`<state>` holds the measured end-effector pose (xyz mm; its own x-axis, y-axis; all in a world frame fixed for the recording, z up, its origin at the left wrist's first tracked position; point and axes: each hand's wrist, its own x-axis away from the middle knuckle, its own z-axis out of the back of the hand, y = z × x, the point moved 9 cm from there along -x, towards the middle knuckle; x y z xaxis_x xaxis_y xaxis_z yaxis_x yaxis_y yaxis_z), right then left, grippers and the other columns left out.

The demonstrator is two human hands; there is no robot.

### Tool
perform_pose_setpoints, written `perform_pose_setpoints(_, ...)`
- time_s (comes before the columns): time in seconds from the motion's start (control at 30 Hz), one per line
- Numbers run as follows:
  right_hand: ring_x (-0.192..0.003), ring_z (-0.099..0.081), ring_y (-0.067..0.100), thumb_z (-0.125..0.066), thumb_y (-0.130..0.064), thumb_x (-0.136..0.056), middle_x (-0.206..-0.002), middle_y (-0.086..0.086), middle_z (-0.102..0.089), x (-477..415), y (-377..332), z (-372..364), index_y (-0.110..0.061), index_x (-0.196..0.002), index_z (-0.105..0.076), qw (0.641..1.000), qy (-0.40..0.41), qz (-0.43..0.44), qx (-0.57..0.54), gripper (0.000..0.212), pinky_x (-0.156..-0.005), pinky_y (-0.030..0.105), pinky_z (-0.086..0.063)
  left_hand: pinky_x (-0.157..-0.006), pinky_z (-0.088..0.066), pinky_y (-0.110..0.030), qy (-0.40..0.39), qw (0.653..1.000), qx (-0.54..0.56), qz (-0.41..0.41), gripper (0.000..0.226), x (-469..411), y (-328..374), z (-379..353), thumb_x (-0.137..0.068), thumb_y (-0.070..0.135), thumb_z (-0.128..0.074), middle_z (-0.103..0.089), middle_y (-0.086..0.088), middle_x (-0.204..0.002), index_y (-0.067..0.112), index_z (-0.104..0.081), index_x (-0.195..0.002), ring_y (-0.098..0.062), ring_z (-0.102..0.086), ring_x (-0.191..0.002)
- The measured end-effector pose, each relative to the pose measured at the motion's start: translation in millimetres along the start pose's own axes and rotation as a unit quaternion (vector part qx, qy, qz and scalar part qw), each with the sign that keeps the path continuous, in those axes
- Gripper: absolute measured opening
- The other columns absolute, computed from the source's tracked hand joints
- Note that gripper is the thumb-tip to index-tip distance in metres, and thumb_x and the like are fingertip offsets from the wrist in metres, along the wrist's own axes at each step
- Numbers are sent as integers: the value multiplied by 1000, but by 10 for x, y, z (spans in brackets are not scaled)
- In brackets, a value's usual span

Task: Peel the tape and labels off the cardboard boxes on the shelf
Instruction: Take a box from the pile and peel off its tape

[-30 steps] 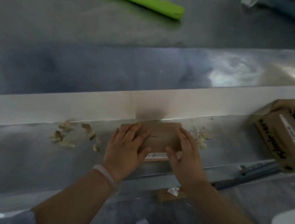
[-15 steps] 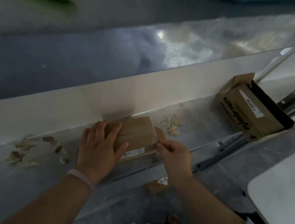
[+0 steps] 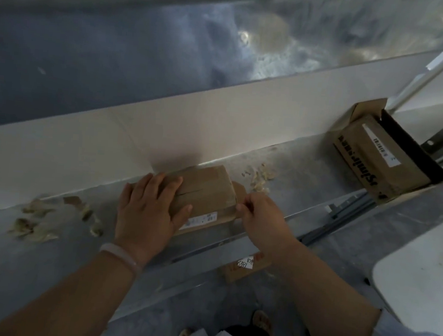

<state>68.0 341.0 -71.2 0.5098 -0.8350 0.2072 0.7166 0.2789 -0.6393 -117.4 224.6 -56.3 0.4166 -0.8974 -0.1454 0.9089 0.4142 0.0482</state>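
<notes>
Bracing box, left hand flat

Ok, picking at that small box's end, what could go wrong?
The right hand pinches the end of the small brown cardboard box; a tug may tear cardboard, not tape. Only the flat left hand pins it near the grey metal shelf's front edge; it could slide off.

One head-worn camera (the only view) looks forward and down, close above the shelf.
</notes>
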Motion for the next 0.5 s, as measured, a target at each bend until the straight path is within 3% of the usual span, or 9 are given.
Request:
perform_pose_setpoints(0.17, -67, -47, 8, -49, -21, -99, -74, -6, -48, -41, -56, -11, -23, -73, -45, 997, -61, 14, 35, 26, -53, 18, -31, -104, -33, -51, -1, 1000, 3, 2, 66, 10, -8, 8, -84, 66, -31, -52, -9, -134, 27, -52, -133, -33, -46, -124)
perform_pose_setpoints(0.23, -68, -52, 9, -47, -23, -100, -75, -4, -50, -35, -25, -54, -24, -73, -44, 995, -94, -8, 24, 26, -57, 22, -40, -104, -33, -50, 5, 1000, 8, -2, 66, 17, -6, 26, -84, 66, -32, -53, -9, -132, 26, -53, -132, -33, -47, -123)
perform_pose_setpoints(0.33, -74, -62, 20, -49, -20, -100, -82, 5, -53, 21, 96, -146, -9, -90, -58, 975, -148, -96, -136, 18, -74, 38, -59, -104, -33, -49, 11, 1000, 19, -7, 66, 28, 0, 45, -84, 67, -32, -53, -9, -131, 26, -54, -132, -33, -48, -122)
perform_pose_setpoints(0.43, -76, -60, 23, -51, -14, -99, -89, 15, -53, 102, 186, -262, 8, -110, -57, 914, -190, -188, -304, 25, -71, 40, -61, -104, -34, -49, 6, 1000, 22, -11, 68, 34, -2, 40, -84, 69, -30, -52, -8, -133, 28, -52, -133, -32, -47, -124)
perform_pose_setpoints(0.5, -66, -63, 18, -52, -11, -98, -84, 15, -54, 149, 189, -315, 8, -108, -57, 883, -198, -207, -372, 22, -70, 41, -60, -105, -34, -49, 6, 1000, 24, -10, 68, 29, -7, 37, -83, 69, -29, -51, -7, -133, 29, -52, -133, -31, -46, -124)
